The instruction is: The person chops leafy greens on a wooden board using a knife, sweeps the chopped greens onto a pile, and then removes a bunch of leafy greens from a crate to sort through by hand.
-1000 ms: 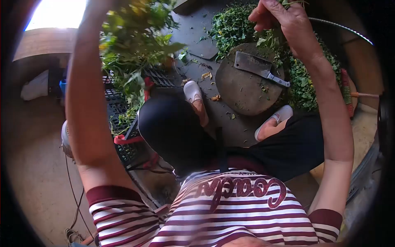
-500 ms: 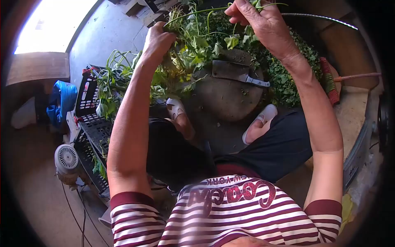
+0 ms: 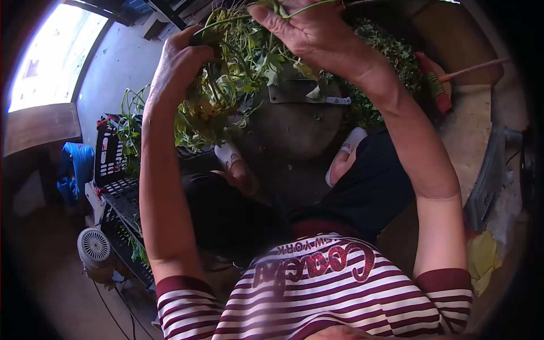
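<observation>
My left hand (image 3: 184, 59) is closed on the leafy green vines (image 3: 226, 85), which hang below it in a tangled bunch with some yellowed leaves. Near the top edge, my right hand (image 3: 309, 31) is at a thin green stem that runs across from my left hand; its fingertips are partly cut off by the frame, with leaves around them. Beneath the hands a cleaver (image 3: 297, 92) with a pale handle lies on a round chopping board (image 3: 300, 130), partly behind hanging leaves.
Black crates (image 3: 110, 153) with greens stand at the left, beside a grey motor (image 3: 94, 245) and a blue bag (image 3: 75, 170). A heap of chopped greens (image 3: 391, 62) lies right of the board. A red woven item (image 3: 435, 85) and a wooden board (image 3: 473, 130) are farther right.
The view has shifted. Both hands have moved left in the frame, my right hand the most, bringing it closer to my left. The vine bunch hangs more fully in view under my left hand.
</observation>
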### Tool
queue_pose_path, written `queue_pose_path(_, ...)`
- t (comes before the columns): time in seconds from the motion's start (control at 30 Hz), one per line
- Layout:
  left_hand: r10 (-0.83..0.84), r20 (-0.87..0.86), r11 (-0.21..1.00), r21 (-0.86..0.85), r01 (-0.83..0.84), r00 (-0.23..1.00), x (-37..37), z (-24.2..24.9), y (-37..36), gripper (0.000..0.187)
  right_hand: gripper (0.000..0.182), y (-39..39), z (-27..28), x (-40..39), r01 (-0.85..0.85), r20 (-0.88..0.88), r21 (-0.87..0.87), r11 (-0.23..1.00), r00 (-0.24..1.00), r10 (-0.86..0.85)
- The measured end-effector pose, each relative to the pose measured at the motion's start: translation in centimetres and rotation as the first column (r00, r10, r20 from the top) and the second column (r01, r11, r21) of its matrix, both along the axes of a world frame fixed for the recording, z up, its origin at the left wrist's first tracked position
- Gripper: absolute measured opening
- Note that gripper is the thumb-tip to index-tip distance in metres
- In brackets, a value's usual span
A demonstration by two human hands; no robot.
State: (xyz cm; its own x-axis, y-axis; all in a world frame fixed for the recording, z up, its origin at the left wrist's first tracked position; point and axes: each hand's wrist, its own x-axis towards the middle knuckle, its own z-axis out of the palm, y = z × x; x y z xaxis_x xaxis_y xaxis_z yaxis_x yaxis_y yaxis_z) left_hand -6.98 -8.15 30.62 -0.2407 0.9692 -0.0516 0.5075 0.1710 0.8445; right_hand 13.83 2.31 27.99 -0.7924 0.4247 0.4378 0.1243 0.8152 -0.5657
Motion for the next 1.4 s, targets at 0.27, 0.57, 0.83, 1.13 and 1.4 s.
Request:
queue_pose_path(0.27, -0.169, 0.037, 0.972, -0.159, 0.173, 0.985, 1.6, 0.6, -0.2, 0.043, 0.052, 3.0, -5.9, -1.0, 0.14, 0.087, 0.172, 0.975, 0.984, -0.157)
queue_pose_path(0.57, 0.004, 0.101, 0.985, -0.17, 0.013, 0.995, -0.2, -1.4, 0.8, 0.038, 0.054, 4.1, -7.7, 0.4, 0.171, 0.101, 0.21, 0.963, 0.975, -0.196)
queue_pose_path(0.83, -0.099, 0.061, 0.951, -0.288, 0.112, 0.993, 1.5, -0.9, 0.2, 0.046, 0.055, 2.7, -5.2, -0.1, 0.188, -0.104, 0.377, 0.907, 0.982, -0.16)
queue_pose_path(1.13, -0.081, 0.239, 0.987, -0.118, 0.112, 0.967, 3.0, -2.3, 0.4, 0.039, 0.063, -0.7, -5.5, -1.2, 0.043, 0.133, -0.202, 0.978, 0.991, -0.016)
queue_pose_path(1.4, 0.128, 0.553, 0.986, 0.015, -0.164, 0.823, 5.0, -2.8, -0.3, 0.035, 0.055, -2.0, -5.3, -2.2, 0.02, -0.001, -0.555, 0.832, 1.0, -0.025)
